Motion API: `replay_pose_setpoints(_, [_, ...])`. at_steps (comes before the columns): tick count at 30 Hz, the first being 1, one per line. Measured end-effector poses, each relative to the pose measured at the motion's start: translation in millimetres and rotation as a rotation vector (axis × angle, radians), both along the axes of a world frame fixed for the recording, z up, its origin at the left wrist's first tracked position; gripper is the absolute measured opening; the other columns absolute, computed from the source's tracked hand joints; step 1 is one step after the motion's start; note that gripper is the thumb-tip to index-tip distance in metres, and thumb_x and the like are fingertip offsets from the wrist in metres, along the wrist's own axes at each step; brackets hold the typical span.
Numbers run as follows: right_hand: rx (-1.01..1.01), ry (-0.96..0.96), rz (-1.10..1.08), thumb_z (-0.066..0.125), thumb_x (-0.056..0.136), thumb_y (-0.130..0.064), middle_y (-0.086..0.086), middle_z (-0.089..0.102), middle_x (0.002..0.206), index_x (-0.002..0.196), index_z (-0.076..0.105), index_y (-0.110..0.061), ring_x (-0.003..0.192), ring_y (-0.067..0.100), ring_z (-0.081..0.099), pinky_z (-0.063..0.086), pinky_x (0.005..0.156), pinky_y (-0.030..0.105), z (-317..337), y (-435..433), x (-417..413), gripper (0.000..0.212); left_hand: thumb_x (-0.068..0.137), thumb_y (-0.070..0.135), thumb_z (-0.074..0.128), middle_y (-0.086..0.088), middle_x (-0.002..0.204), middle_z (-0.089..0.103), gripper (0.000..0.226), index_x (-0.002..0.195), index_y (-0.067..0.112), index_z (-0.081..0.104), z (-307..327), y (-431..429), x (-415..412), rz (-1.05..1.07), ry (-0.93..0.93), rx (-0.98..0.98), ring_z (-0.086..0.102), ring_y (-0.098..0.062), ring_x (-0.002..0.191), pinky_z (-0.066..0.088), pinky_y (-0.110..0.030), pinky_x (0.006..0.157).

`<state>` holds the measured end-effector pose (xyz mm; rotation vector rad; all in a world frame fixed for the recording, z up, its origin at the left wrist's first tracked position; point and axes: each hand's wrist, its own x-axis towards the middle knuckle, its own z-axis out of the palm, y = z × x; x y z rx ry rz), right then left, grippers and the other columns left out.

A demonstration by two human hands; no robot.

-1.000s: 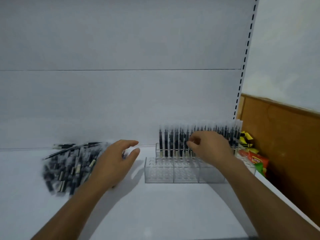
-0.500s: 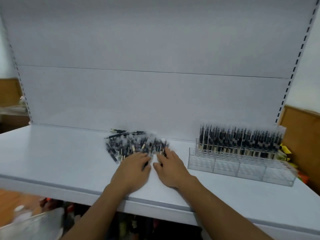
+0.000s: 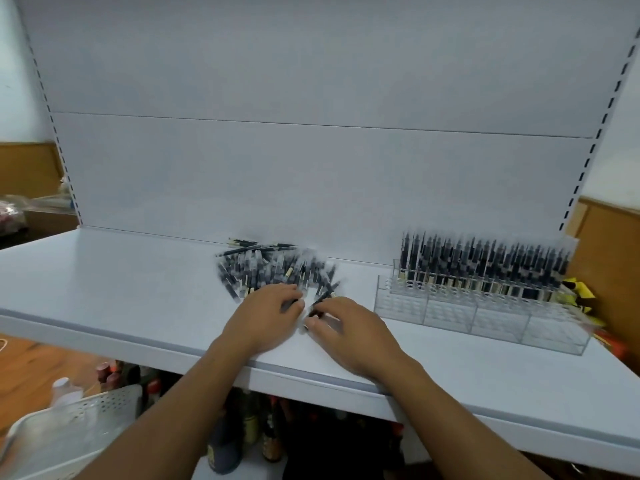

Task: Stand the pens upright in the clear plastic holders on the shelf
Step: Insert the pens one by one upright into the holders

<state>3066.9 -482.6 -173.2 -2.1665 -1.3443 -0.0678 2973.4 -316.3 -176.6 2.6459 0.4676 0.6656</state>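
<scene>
While we picked through the loose pile [image 3: 273, 271] on the shelf [image 3: 104, 289], both hands sat at its near edge.
Our right hand [image 3: 349, 327] pinched one pen [image 3: 320, 301], likely bound for the clear holders [image 3: 485, 317] well apart to the right; blur hid whether our left hand [image 3: 266, 317] gripped anything.
</scene>
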Motion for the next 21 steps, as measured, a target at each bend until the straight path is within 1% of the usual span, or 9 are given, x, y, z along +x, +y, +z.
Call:
replay_pose_setpoints(5, [0.177,0.103,-0.118,0.05,0.095,-0.04,-0.02,0.062,0.106,0.108,0.067,-0.035,0.085,-0.001,0.056,0.044,0.078,0.022,-3,-3,7,0.022,0.096,0.04,0.047,0.011,0.132,0.059,0.035,0.119,0.024,0.068,4,-5,0,0.01,-0.013,0.011,0.05,-0.007,0.125,0.039,-0.027,0.103])
replay_pose_setpoints(7, [0.22,0.153,-0.152,0.052,0.094,-0.037,-0.023,0.059,0.102,0.107,0.066,-0.036,0.085,-0.001,0.055,0.042,0.075,0.019,-2,-5,9,0.019,0.094,0.043,0.047,0.011,0.128,0.062,0.036,0.115,0.023,0.069,5,-7,0,0.011,-0.018,0.005,0.052,-0.005,0.121,0.041,-0.03,0.102])
replay_pose_setpoints(9, [0.226,0.152,-0.177,0.053,0.093,-0.037,-0.023,0.058,0.107,0.109,0.064,-0.038,0.092,0.003,0.057,0.046,0.08,0.024,-1,-6,9,0.02,0.093,0.047,0.047,0.011,0.118,0.066,0.036,0.107,0.023,0.07,7,-9,0,-0.004,-0.044,0.019,0.055,-0.004,0.114,0.044,-0.032,0.099])
replay_pose_setpoints(10, [0.207,0.129,-0.188,0.053,0.093,-0.037,-0.021,0.056,0.115,0.113,0.063,-0.038,0.099,0.008,0.058,0.047,0.084,0.027,-1,-6,9,0.022,0.092,0.049,0.048,0.012,0.117,0.066,0.037,0.107,0.024,0.07,7,-10,-1,-0.014,-0.06,0.043,0.053,-0.002,0.112,0.043,-0.03,0.098])
replay_pose_setpoints(12, [0.114,0.07,-0.212,0.051,0.094,-0.038,-0.015,0.05,0.136,0.121,0.061,-0.037,0.113,0.016,0.057,0.044,0.092,0.033,-2,-4,8,0.029,0.092,0.053,0.048,0.013,0.129,0.061,0.045,0.122,0.026,0.066,8,-13,-1,-0.06,-0.059,0.091,0.044,0.004,0.118,0.033,-0.024,0.104])
replay_pose_setpoints(13, [0.059,0.046,-0.228,0.049,0.095,-0.038,-0.011,0.049,0.14,0.122,0.062,-0.036,0.117,0.02,0.056,0.043,0.093,0.034,-2,-3,8,0.03,0.092,0.054,0.049,0.015,0.134,0.057,0.046,0.128,0.028,0.063,9,-14,-1,-0.107,-0.032,0.107,0.04,0.004,0.125,0.028,-0.025,0.109])
replay_pose_setpoints(15, [-0.011,0.022,-0.251,0.045,0.095,-0.038,-0.004,0.054,0.135,0.12,0.063,-0.032,0.113,0.025,0.058,0.045,0.088,0.034,-1,-1,6,0.031,0.094,0.053,0.05,0.02,0.138,0.053,0.042,0.131,0.035,0.059,9,-14,-2,-0.186,0.043,0.126,0.035,0.001,0.134,0.025,-0.031,0.114])
replay_pose_setpoints(18, [-0.062,0.02,-0.25,0.043,0.096,-0.038,0.001,0.057,0.129,0.124,0.06,-0.027,0.108,0.026,0.059,0.046,0.085,0.035,-2,1,8,0.035,0.095,0.046,0.054,0.022,0.134,0.056,0.037,0.131,0.037,0.059,8,-12,-1,-0.178,0.038,0.157,0.042,-0.001,0.13,0.029,-0.034,0.112])
replay_pose_setpoints(21, [-0.105,0.044,-0.262,0.04,0.097,-0.04,0.006,0.042,0.147,0.135,0.05,-0.026,0.117,0.028,0.055,0.044,0.091,0.036,-2,4,11,0.041,0.093,0.043,0.054,0.021,0.118,0.064,0.036,0.126,0.032,0.064,8,-9,3,-0.151,0.006,0.169,0.051,0.004,0.112,0.043,-0.034,0.101])
